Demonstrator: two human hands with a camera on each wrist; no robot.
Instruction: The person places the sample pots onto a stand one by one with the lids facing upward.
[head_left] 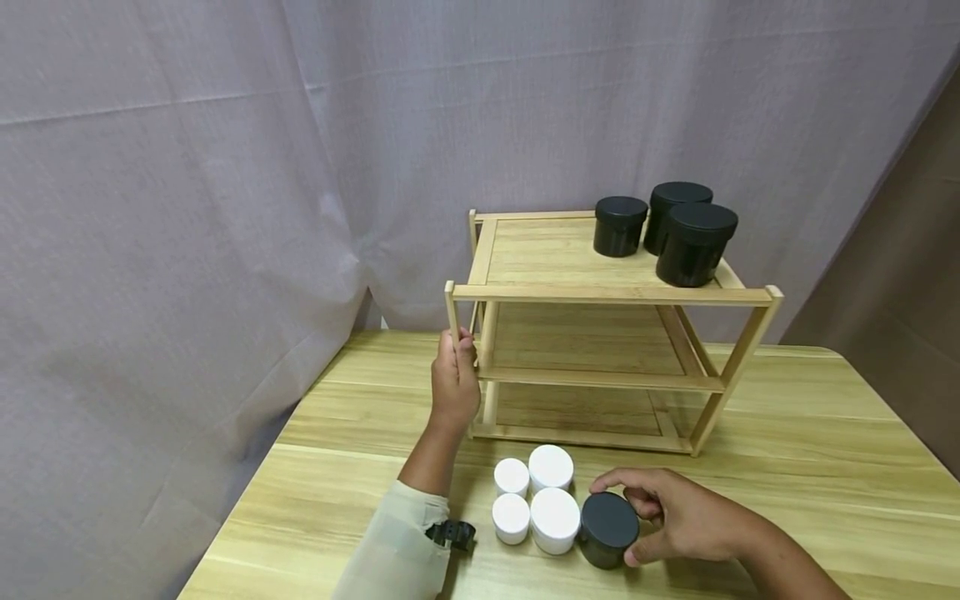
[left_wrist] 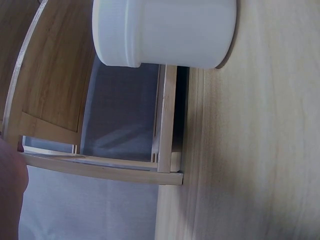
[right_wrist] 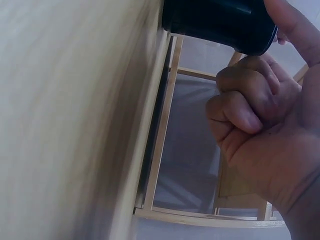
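Currently, the right grip (head_left: 681, 515) holds a plain black jar (head_left: 609, 527), the left grip (head_left: 456, 383) a wooden rack (head_left: 585, 293).

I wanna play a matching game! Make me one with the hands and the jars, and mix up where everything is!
Things:
1. left hand
2. right hand
3. four white jars
4. three black jars

Places:
A. on the top shelf
B. on the table, in front of the rack
C. holding the lone black jar
D. holding a rack post

Pairs: 1-D, 2-C, 3-B, 4-A
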